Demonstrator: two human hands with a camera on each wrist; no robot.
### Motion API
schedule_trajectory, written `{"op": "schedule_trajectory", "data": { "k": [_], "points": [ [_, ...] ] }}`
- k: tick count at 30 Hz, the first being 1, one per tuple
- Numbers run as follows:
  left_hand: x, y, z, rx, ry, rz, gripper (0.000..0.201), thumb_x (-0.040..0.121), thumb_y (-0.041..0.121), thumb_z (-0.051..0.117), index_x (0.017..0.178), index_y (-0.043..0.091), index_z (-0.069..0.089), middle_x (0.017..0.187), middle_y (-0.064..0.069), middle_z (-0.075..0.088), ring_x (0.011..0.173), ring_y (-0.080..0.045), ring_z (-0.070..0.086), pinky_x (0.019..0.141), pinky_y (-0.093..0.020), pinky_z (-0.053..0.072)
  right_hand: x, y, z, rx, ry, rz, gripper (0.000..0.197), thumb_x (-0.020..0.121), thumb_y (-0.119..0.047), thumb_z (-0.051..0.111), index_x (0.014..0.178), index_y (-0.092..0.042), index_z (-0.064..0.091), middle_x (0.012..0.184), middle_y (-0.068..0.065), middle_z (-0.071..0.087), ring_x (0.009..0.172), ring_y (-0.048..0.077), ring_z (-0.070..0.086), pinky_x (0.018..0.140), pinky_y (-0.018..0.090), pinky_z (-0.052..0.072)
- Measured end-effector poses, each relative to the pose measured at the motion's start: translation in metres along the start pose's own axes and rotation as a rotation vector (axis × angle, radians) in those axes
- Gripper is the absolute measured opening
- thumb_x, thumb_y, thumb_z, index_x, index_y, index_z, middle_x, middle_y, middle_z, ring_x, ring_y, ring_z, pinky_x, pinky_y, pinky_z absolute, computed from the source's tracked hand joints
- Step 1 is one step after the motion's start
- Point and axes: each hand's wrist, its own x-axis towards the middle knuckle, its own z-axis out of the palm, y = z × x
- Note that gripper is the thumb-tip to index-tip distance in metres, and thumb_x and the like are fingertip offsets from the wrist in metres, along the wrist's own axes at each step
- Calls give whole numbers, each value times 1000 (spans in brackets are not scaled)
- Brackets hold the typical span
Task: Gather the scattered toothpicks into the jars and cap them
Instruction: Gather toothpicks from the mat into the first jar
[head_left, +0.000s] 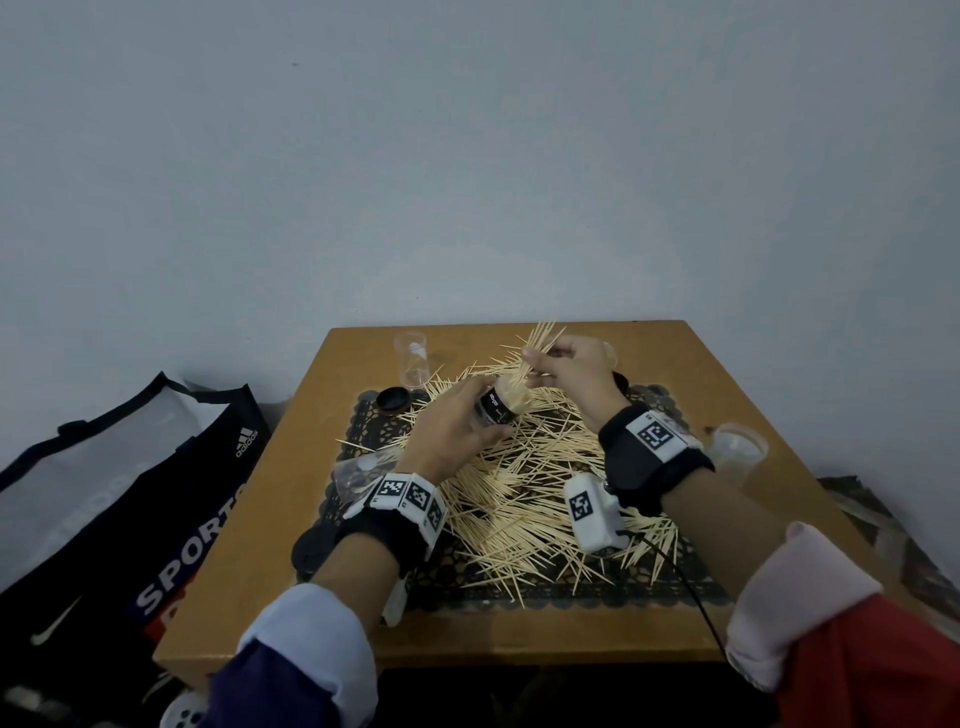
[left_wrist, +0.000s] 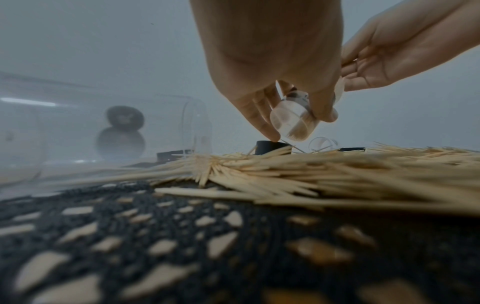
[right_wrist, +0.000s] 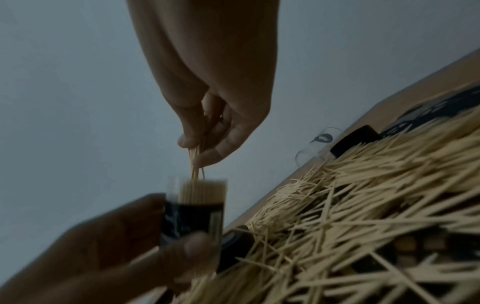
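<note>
Left hand: the left hand (head_left: 451, 435) is wrapping its fingers and thumb around a small clear plastic jar with a black label (head_left: 497, 408), holding it tilted above the middle of the pile, mouth pointing toward the right hand.
Right hand: the right hand (head_left: 566, 370) is pinching a fanned bunch of pale wooden toothpicks (head_left: 537, 340) between thumb and fingertips, lower ends reaching to the jar's mouth; in the right wrist view the bunch (right_wrist: 195, 162) is hanging straight over the opening.
Held jar: the labelled jar (right_wrist: 198, 207) is already showing a packed row of toothpicks inside, above the label.
Scattered toothpicks: a wide heap of loose pale wooden toothpicks (head_left: 524, 488) is lying across the black lace-patterned mat (head_left: 519, 587), spilling toward its near edge.
Table: the square tan wooden table (head_left: 249, 582) is carrying the mat and standing against a pale grey wall.
Other jars: an empty clear jar (head_left: 411, 364) is standing upright at the far left of the table; another clear jar (head_left: 737, 448) is sitting beside the right wrist; a third clear jar (head_left: 358, 470) is lying on its side by the left wrist.
Cap: a round black cap (head_left: 392, 401) is resting on the mat's far left corner, just beside the upright jar.
Floor: a black sports bag with white lettering (head_left: 130, 519) is slumping to the left of the table.
</note>
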Motion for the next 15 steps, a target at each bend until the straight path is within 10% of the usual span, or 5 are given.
{"op": "schedule_trajectory", "data": {
  "k": [5,15],
  "points": [
    [0,0,0,-19,18,-9,67,80,46,75,134,14,50,125,0,62,108,-16,58,93,-35,49,0,9,6,-61,-6,-11,16,83,-7,73,91,5,67,81,15,67,67,21,64,75,41,58],
    [0,1,-2,-25,35,7,64,80,45,76,132,15,51,123,2,63,107,-15,59,90,-32,47,0,7,1,-125,-116,-62,17,81,-9,75,98,-9,70,85,0,67,70,1,58,58,12,43]
  ]
}}
